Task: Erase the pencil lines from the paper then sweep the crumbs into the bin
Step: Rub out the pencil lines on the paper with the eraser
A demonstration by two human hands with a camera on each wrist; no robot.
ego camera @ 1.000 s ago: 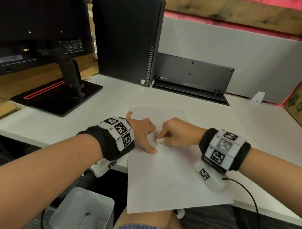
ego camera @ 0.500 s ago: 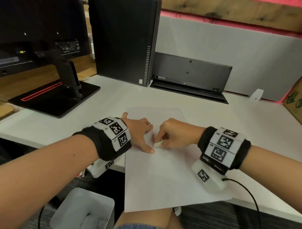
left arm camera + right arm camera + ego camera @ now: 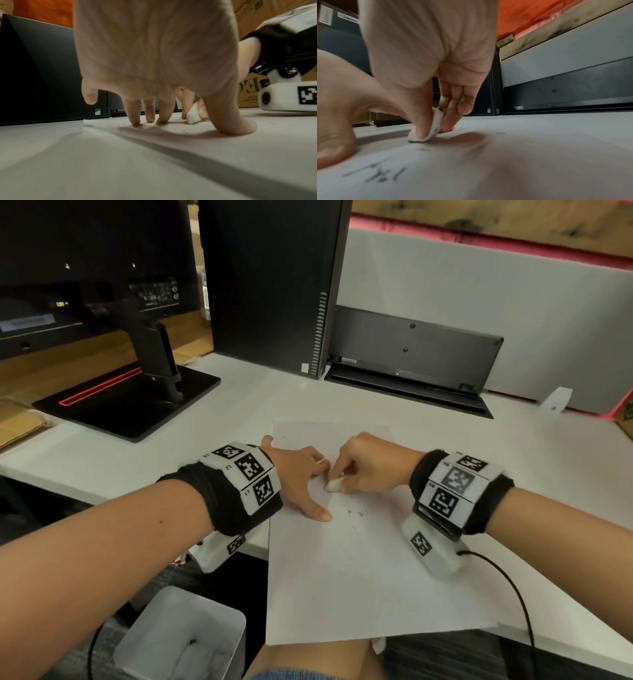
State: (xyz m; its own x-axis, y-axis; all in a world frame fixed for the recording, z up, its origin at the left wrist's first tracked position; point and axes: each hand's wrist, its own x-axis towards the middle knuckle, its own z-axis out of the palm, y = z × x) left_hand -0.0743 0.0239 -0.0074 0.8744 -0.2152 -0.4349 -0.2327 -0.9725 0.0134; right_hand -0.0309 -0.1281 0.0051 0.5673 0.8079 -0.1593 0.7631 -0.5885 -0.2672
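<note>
Paper (image 3: 359, 577), a thin matte white sheet, is laid flat on the smooth white desk (image 3: 239, 412), its long axis running from the near edge toward the far edge; its near end overhangs the near edge. Pencil marks (image 3: 356, 513) are seen as faint grey strokes near the sheet's middle, and dark crumbs (image 3: 500, 133) are scattered around them. The eraser (image 3: 334, 485), a small white block with rounded, grey-smudged corners, is pinched between thumb and fingers of the right hand (image 3: 373, 467) and pressed onto the paper, tilted, its lower end pointing toward the sheet's left edge. The left hand (image 3: 298, 474) is spread wide, with straight fingertips (image 3: 135, 121) and thumb pressed on the sheet beside its left edge, just beside the eraser.

Compared with half a second ago, the eraser has been shifted slightly toward the far edge, so that the marks below it are uncovered; the left hand has stayed planted.

A bin (image 3: 191, 642), a pale box with straight walls and rounded corners, is seen below the desk's near edge, left of the sheet. A black tower (image 3: 270, 285) stands at the far edge, and a monitor stand (image 3: 137, 395) with a flat black base sits toward the far left corner.
</note>
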